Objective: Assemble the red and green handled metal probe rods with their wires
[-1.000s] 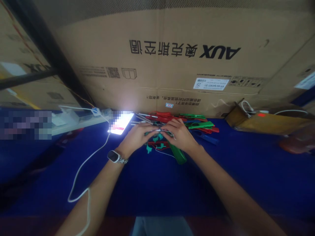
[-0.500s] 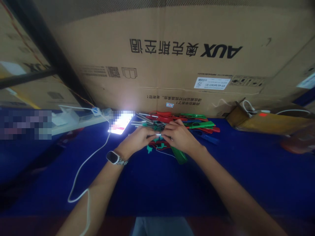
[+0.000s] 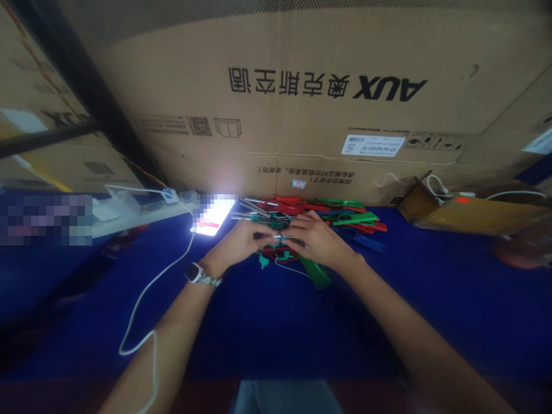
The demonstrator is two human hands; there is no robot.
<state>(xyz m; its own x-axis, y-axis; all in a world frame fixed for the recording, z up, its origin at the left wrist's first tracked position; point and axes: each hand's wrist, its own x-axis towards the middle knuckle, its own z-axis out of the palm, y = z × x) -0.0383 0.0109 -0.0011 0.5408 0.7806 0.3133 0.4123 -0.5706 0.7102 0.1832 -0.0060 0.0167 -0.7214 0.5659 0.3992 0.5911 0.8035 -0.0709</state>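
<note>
Over a blue table [image 3: 259, 333], left hand [image 3: 241, 244] and right hand [image 3: 317, 241] together pinch a thin silver metal rod [image 3: 278, 236] above red and green plastic-handled tools [image 3: 328, 214].

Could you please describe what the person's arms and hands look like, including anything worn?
Both forearms are bare, no sleeves in view; the left hand and right hand are ungloved. The left wrist bears a wristwatch with a dark face and silvery band.

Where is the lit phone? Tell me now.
Head view, left of centre: the phone lies on the blue table, just left of the left hand.
</note>
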